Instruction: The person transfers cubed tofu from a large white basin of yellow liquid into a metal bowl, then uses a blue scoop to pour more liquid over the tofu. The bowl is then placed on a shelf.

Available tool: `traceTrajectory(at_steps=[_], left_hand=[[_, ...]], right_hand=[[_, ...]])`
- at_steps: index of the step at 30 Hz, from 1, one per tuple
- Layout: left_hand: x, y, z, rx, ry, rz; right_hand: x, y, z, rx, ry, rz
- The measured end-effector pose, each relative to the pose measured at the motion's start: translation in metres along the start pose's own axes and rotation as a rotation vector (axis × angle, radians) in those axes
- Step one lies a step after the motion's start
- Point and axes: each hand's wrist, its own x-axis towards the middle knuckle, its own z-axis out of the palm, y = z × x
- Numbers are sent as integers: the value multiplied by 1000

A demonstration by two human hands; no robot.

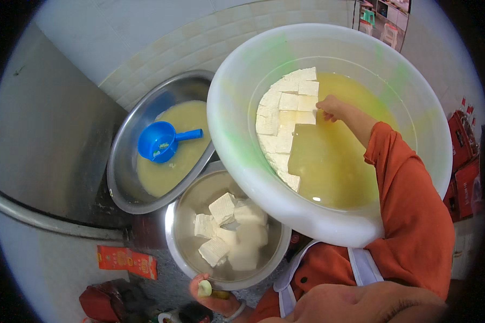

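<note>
My right hand (330, 108) reaches over a large white plastic tub (242, 177). Its curled fingers are at the right edge of the cut white tofu (289, 102); whether they hold anything is not clear. Yellowish liquid (339, 161) fills the rest of the tub's bottom. My left hand (222, 307), with a pale bracelet at the wrist, is by the near rim of a round steel basin (175, 246). It is closed around a small object (205, 288) with a pale green end and a brownish part; its kind is unclear. Tofu blocks (222, 208) lie in cloudy water in that basin.
A blue plastic dipper (158, 142) floats in pale liquid in an oval steel basin (119, 177). A large metal vessel (56, 133) stands at the left. An orange packet (127, 260) lies below it. Red crates with bottles (460, 137) stand at the right.
</note>
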Motion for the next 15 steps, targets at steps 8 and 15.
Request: traceTrajectory(at_steps=[8, 15], left_hand=[[1, -1, -10, -4, -122, 30], [-1, 5, 2, 67, 30, -43]], right_hand=[[2, 25, 44, 495, -88, 131], [-10, 11, 35, 52, 21, -17]])
